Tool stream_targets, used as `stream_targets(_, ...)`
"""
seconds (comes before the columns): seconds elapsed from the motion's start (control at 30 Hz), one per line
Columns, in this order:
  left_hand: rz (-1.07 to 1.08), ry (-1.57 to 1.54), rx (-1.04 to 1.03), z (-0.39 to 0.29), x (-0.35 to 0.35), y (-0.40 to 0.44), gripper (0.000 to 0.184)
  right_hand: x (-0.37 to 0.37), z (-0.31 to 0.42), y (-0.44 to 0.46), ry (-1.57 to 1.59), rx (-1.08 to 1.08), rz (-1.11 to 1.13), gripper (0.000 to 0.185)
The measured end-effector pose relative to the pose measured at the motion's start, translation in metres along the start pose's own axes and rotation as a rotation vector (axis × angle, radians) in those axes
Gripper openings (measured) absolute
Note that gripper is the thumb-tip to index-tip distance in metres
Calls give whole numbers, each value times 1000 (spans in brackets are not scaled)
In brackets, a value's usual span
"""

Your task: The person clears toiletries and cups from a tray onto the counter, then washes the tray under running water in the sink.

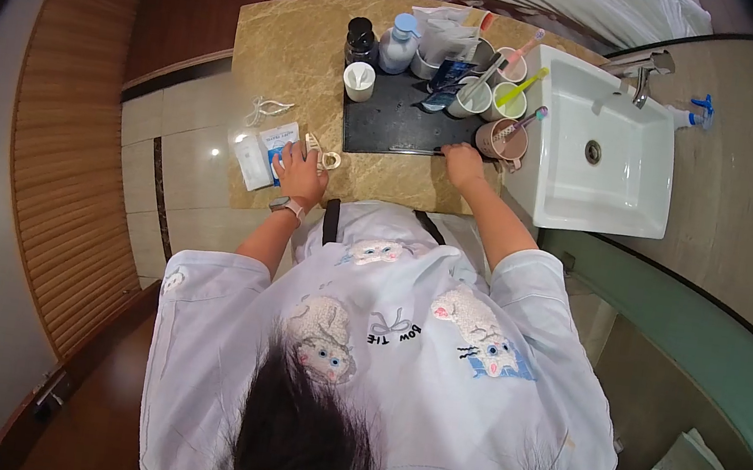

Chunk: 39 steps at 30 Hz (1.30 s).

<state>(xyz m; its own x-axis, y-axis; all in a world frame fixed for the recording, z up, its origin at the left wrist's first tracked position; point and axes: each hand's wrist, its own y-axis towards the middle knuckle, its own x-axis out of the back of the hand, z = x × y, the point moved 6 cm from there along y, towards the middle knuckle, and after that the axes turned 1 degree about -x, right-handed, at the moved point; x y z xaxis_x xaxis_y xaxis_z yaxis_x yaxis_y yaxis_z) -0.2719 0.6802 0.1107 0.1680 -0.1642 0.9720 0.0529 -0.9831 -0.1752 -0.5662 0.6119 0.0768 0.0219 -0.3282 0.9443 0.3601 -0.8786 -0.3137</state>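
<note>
My left hand point(301, 176), with a watch on its wrist, lies fingers spread over a blue and white packet point(277, 138). A second white packet point(253, 164) lies beside it, and a small beige ring-shaped item point(331, 161) sits just right of the fingers. My right hand point(463, 167) has its fingers curled together at the front edge of a black tray point(391, 128); the thumb is hidden. Close to that hand, a brown mug point(505, 144) with a toothbrush point(529, 122) in it stands on the tray's right end.
Cups with toothbrushes, a blue pump bottle point(399, 48), a dark bottle point(360, 41) and a white cup point(358, 82) crowd the tray area. A white sink point(549, 153) with a tap point(644, 80) adjoins on the right. A white cord point(269, 109) lies on the marble counter point(292, 43).
</note>
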Motion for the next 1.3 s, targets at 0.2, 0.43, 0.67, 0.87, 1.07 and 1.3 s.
stream_targets(0.2,-206,-218,-122,-17,34,23,64,15,10,-5,70,150,-142,15)
stream_targets(0.43,-299,-376,-91,-31,56,84,73,-17,38,-40,408,222,39,15)
stream_targets(0.67,-236,-408,34,-57,43,119,72,-44,22,-49,696,-201,166,22)
stream_targets(0.87,-269,-430,42,-57,40,127,56,-24,26,-53,588,-244,-52,34)
stream_targets(1.07,-520,-502,-12,-41,93,104,45,-51,-4,-73,660,-438,-196,28)
stream_targets(1.3,-433,-696,174,31,87,103,46,-59,-7,-90,589,-580,-120,34)
